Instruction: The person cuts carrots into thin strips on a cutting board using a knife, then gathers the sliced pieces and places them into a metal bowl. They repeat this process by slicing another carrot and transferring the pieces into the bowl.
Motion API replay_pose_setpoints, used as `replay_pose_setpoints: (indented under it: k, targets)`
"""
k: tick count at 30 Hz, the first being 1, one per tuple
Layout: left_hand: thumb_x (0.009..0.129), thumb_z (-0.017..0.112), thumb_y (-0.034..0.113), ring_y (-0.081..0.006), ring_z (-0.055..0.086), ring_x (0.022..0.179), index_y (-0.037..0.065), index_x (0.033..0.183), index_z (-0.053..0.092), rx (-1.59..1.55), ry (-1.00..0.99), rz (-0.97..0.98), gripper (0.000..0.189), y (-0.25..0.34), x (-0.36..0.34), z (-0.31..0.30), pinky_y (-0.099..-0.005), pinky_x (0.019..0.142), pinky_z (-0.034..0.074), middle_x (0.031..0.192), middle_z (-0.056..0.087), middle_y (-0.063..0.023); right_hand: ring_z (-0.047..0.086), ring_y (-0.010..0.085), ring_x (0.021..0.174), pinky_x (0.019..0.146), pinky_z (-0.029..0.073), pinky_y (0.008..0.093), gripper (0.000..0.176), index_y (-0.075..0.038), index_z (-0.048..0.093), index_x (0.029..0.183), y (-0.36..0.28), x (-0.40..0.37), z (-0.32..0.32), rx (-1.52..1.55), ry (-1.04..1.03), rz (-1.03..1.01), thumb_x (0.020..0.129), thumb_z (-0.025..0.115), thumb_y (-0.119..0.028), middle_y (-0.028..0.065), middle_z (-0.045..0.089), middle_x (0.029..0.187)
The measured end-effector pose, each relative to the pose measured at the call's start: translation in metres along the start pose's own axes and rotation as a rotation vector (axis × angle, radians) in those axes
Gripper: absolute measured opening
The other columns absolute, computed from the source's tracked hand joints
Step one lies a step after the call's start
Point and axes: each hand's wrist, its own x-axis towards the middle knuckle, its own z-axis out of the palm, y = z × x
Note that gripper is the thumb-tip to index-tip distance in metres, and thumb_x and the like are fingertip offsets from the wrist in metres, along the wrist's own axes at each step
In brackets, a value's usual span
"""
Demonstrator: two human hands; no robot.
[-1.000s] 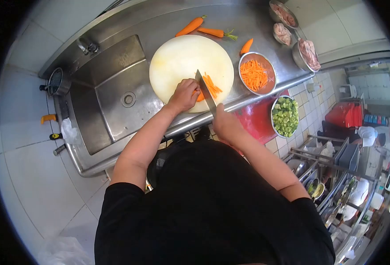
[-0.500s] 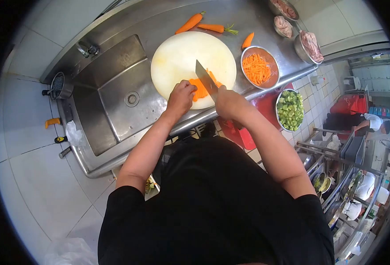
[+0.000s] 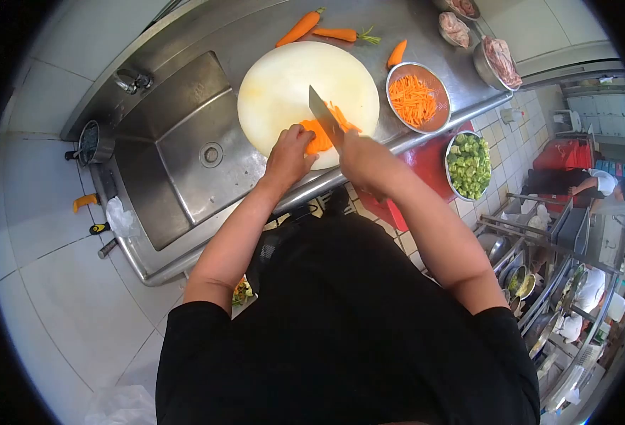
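A round, pale cutting board [image 3: 277, 88] lies over the edge of the sink and the counter. On it, near its front edge, my left hand [image 3: 288, 157] presses curled fingertips against sliced carrot [image 3: 318, 139]. My right hand [image 3: 366, 161] is wrapped round the handle of a kitchen knife [image 3: 324, 115]. The wide blade stands between the sliced carrot and a few cut carrot strips [image 3: 341, 119] on its right. My right hand hides the knife's handle.
Behind the board lie whole carrots [image 3: 300, 28]. To the right are a colander of carrot strips [image 3: 413, 100], a container of chopped green vegetable [image 3: 468, 166] and a bowl of raw meat [image 3: 500, 64]. A sink [image 3: 185, 152] is at left. Another person [image 3: 596, 185] stands far right.
The view has shifted slightly. More carrot strips show on the right side of the blade. Both hands keep their hold at the carrot and knife.
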Motion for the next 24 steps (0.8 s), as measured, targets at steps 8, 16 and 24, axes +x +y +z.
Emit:
replay_pose_setpoints:
  k: [8, 16, 24]
  targets:
    - [0.080, 0.077, 0.017, -0.0319, 0.055, 0.117, 0.005, 0.122, 0.065, 0.001, -0.003, 0.034, 0.045, -0.001, -0.005, 0.003, -0.0407, 0.100, 0.049, 0.124, 0.057, -0.0134, 0.068, 0.0481, 0.098, 0.087, 0.053, 0.0557, 0.026, 0.004, 0.043, 0.117, 0.055, 0.030, 0.073, -0.059, 0.222, -0.038, 0.095, 0.043, -0.009, 0.0367, 0.067, 0.099]
    - [0.088, 0.062, 0.010, -0.0332, 0.057, 0.116, 0.006, 0.119, 0.068, -0.014, -0.048, 0.000, 0.032, -0.009, 0.005, 0.003, -0.0416, 0.099, 0.049, 0.121, 0.059, -0.0149, 0.068, 0.0465, 0.101, 0.089, 0.053, 0.0516, 0.028, 0.007, 0.043, 0.117, 0.038, 0.019, 0.057, -0.078, 0.204, -0.075, 0.094, 0.046, -0.009, 0.0360, 0.067, 0.101]
    - [0.088, 0.065, 0.006, -0.0326, 0.060, 0.108, 0.006, 0.118, 0.068, -0.009, 0.017, 0.040, 0.030, -0.011, 0.003, 0.006, -0.0400, 0.094, 0.051, 0.115, 0.061, -0.0133, 0.068, 0.0454, 0.102, 0.088, 0.054, 0.0502, 0.027, 0.008, 0.046, 0.116, 0.019, 0.033, 0.022, -0.083, 0.160, -0.122, 0.093, 0.047, -0.007, 0.0360, 0.067, 0.102]
